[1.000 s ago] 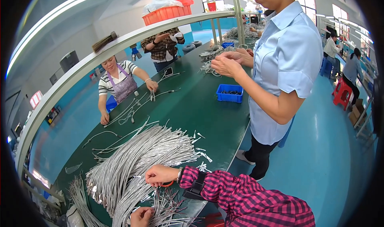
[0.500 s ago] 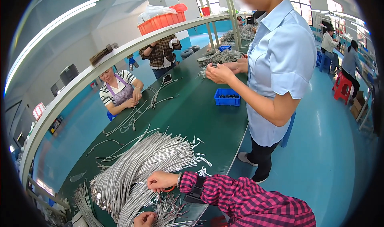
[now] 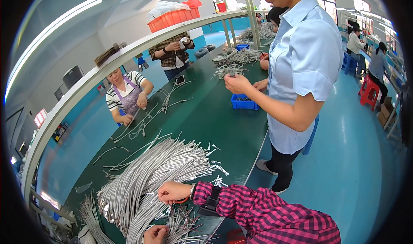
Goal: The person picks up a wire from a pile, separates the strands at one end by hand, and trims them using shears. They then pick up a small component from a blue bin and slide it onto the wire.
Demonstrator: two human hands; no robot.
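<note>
A big heap of grey cables point(image 3: 142, 179) with shiny foil ends lies on the green table before me. My right hand point(image 3: 171, 192) is over the near side of this heap, its fingers curled together. An orange loop point(image 3: 182, 200), like a tool's handle, shows under that hand; the rest of it is hidden. Close to the lower edge, my left hand point(image 3: 155, 234) is closed with thumb and fingers together, among the cables. What it pinches is too small to make out. Beside both hands spreads a bunch of cables with thin dark and reddish stripped wires point(image 3: 183, 222).
Foil scraps point(image 3: 220, 170) lie right of the heap. A co-worker in a light blue shirt point(image 3: 297, 67) stands at the right edge, by a blue bin point(image 3: 244, 102). Across the table, a person in a purple apron point(image 3: 129, 95) handles cables. A shelf point(image 3: 86, 82) runs overhead.
My two hands have barely moved. The person in the apron has drawn their hands apart along a cable. The co-worker in blue has shifted slightly, one hand lowering toward the blue bin.
</note>
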